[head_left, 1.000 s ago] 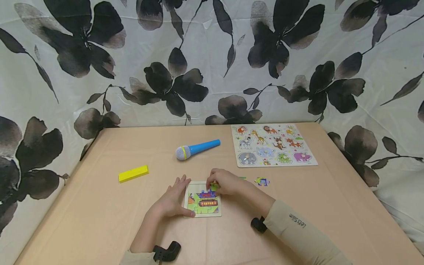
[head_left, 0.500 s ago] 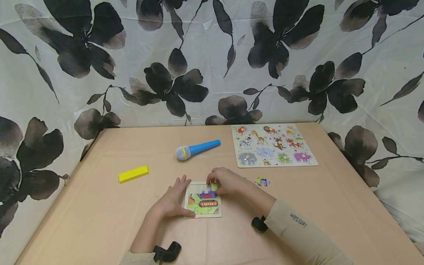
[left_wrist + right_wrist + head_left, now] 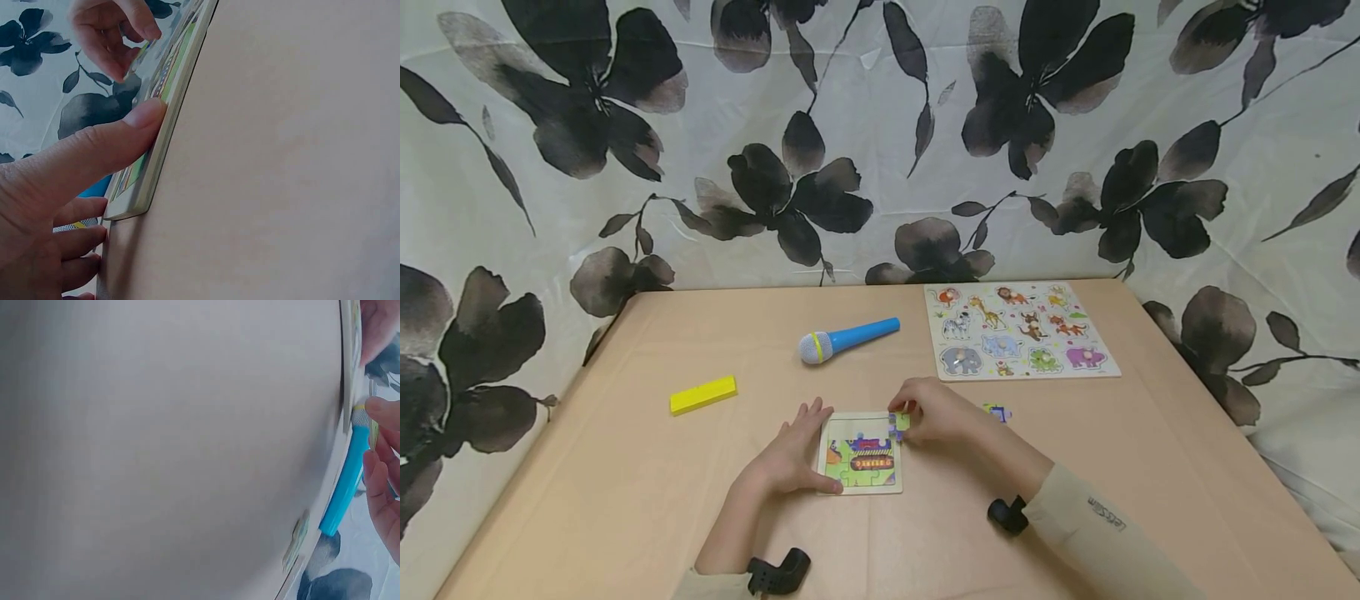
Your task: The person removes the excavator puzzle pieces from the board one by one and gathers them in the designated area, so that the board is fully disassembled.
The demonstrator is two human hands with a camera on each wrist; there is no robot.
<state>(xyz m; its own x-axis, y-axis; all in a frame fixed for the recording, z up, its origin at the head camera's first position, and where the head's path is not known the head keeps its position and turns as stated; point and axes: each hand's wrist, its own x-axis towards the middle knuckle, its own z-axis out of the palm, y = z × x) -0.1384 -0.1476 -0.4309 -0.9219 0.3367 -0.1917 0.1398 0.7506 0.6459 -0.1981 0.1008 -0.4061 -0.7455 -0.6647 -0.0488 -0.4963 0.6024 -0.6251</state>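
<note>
A small jigsaw tray (image 3: 868,490) lies on the table, its lower part filled with pieces of a colourful vehicle picture and its upper part bare white. At the tray's left side my left hand (image 3: 782,458) rests, thumb (image 3: 144,115) pressed on the near left corner and fingers stretched along the edge. My right hand (image 3: 934,410) pinches a green and purple jigsaw piece (image 3: 901,422) over the tray's upper right edge. In the right wrist view, the piece shows edge-on between thumb and fingertips. Another jigsaw piece (image 3: 998,412) lies right of the tray, partly covered by my right hand.
A blue toy microphone (image 3: 853,336) lies beyond the tray. To the left is a yellow block (image 3: 703,396). An animal puzzle board (image 3: 1022,374) lies at the back right of the table. Floral cloth (image 3: 880,100) hangs behind the table.
My right hand has lifted the jigsaw piece away from the tray's upper right corner and moved it slightly right. The left hand stays in place.
</note>
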